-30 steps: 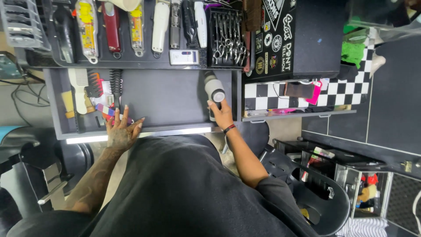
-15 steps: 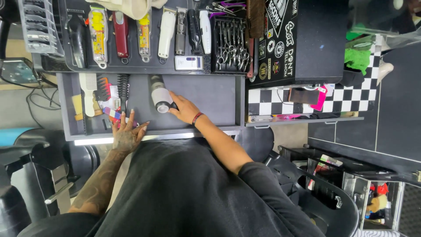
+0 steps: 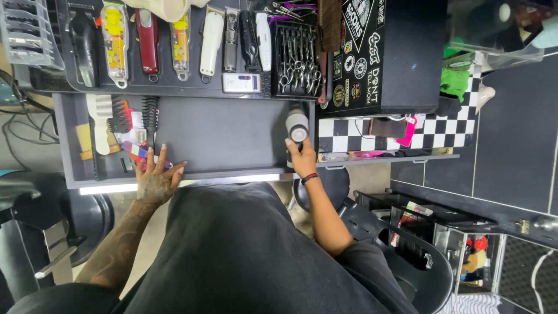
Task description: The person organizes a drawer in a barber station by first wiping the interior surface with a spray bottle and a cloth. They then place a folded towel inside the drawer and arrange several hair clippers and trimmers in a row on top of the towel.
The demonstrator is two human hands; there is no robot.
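Half a second ago our right hand [image 3: 301, 158] holds the can [image 3: 297, 125] over the drawer's [image 3: 232, 134] middle, close to our left hand [image 3: 156, 177]; now hand and can sit at its right end, well apart from the left, as a second ago.

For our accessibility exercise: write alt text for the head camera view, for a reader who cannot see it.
A person's right hand holds a grey canister at a drawer's edge; the left hand rests near combs. Hair clippers line the shelf above.

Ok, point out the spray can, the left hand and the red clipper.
spray can [image 3: 297, 125]: head view, on its body.
left hand [image 3: 156, 183]: head view, back of hand.
red clipper [image 3: 147, 38]: head view, on its body.
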